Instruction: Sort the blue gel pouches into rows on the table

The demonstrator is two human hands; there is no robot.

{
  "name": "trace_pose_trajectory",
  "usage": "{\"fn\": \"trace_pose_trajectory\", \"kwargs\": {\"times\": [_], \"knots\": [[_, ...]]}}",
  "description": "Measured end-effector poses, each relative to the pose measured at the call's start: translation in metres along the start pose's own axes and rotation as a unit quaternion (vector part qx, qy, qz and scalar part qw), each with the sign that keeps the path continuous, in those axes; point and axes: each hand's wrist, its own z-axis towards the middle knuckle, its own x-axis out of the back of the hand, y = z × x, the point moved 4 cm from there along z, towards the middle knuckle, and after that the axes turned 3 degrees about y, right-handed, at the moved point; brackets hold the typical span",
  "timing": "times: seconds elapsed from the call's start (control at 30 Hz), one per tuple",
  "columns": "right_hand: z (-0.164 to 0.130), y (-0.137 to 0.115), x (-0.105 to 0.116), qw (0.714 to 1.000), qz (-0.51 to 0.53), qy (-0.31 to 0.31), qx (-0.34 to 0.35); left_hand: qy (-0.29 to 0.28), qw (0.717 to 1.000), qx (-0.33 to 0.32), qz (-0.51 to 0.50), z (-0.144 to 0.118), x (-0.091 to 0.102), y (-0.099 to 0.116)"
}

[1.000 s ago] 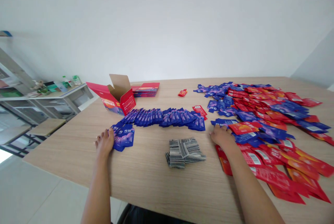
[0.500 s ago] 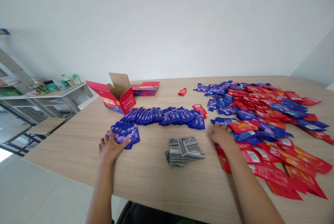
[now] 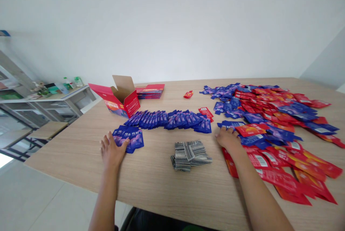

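Left hand (image 3: 111,152): palm down and spread flat on the light wood-grain table (image 3: 151,184), fingertips resting on the near-left edge of a small fanned stack of blue-purple foil sachets (image 3: 129,138). It presses rather than grips; nothing is lifted.

Small fanned stack: lies just ahead and slightly to the right of the left hand, touching it, with its long axis running left to right. It sits well apart from the right hand, so the left hand is much the nearer.

Long overlapping row of blue-purple sachets (image 3: 169,119): farther from the person, also running left to right, its left end just behind the small stack.

Right hand (image 3: 228,138): knuckles up, fingers curled down onto the near-left fringe of a loose heap of mixed red and blue sachets (image 3: 272,123). Whether it pinches one cannot be told.

Pile of grey striped flat packets (image 3: 191,155): between the two hands, touched by neither.

Open red printed cardboard carton (image 3: 118,101): beyond the row's left end, flap raised, with a stack of flattened red cartons (image 3: 150,91) just beside it.
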Motion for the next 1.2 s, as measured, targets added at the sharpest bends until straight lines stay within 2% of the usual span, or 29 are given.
{"fn": "trace_pose_trajectory", "kwargs": {"times": [0.03,0.1,0.17,0.2,0.27,0.33,0.5,0.6,0.7,0.8,0.87,0.93,0.97,1.07,1.13,1.2], "knots": [[0.000,0.000,0.000,1.000,0.000,0.000,0.000,0.011,0.999,-0.034,0.011,-0.002,0.000,0.005],[-0.001,-0.001,0.001,1.000,-0.001,0.000,-0.002,0.006,0.988,-0.151,0.036,-0.006,-0.005,0.017],[-0.001,-0.002,0.002,1.000,-0.003,0.000,-0.004,-0.039,0.960,-0.274,0.051,-0.010,-0.015,0.026],[-0.001,-0.002,0.002,1.000,-0.004,0.001,-0.005,-0.071,0.946,-0.311,0.054,-0.012,-0.021,0.028],[-0.002,-0.002,0.003,1.000,-0.006,0.002,-0.005,-0.121,0.937,-0.324,0.056,-0.011,-0.029,0.026],[-0.003,-0.002,0.004,1.000,-0.006,0.003,-0.002,-0.130,0.942,-0.303,0.054,-0.007,-0.032,0.022],[-0.005,-0.001,0.011,1.000,-0.006,0.009,0.000,-0.063,0.951,-0.298,0.044,-0.003,-0.028,0.016],[-0.006,0.000,0.016,1.000,-0.003,0.017,-0.006,0.012,0.946,-0.325,0.000,-0.004,-0.022,0.019],[-0.007,0.002,0.021,1.000,0.000,0.025,-0.016,0.092,0.915,-0.386,-0.078,-0.015,-0.015,0.031],[-0.008,0.003,0.021,0.999,0.003,0.028,-0.025,0.108,0.866,-0.469,-0.135,-0.040,-0.012,0.053],[-0.008,0.003,0.020,0.999,0.006,0.031,-0.025,0.084,0.831,-0.526,-0.159,-0.062,-0.012,0.069],[-0.009,0.002,0.019,0.999,0.010,0.036,-0.025,0.042,0.813,-0.551,-0.180,-0.082,-0.014,0.082],[-0.010,0.001,0.019,0.999,0.011,0.038,-0.025,0.012,0.805,-0.561,-0.193,-0.091,-0.014,0.088],[-0.013,-0.002,0.023,0.998,0.020,0.050,-0.028,-0.129,0.780,-0.570,-0.226,-0.109,-0.017,0.106],[-0.015,-0.005,0.028,0.997,0.027,0.062,-0.029,-0.197,0.793,-0.533,-0.220,-0.111,-0.016,0.120],[-0.017,-0.006,0.031,0.996,0.031,0.073,-0.027,-0.240,0.824,-0.481,-0.178,-0.108,-0.014,0.139]]}}
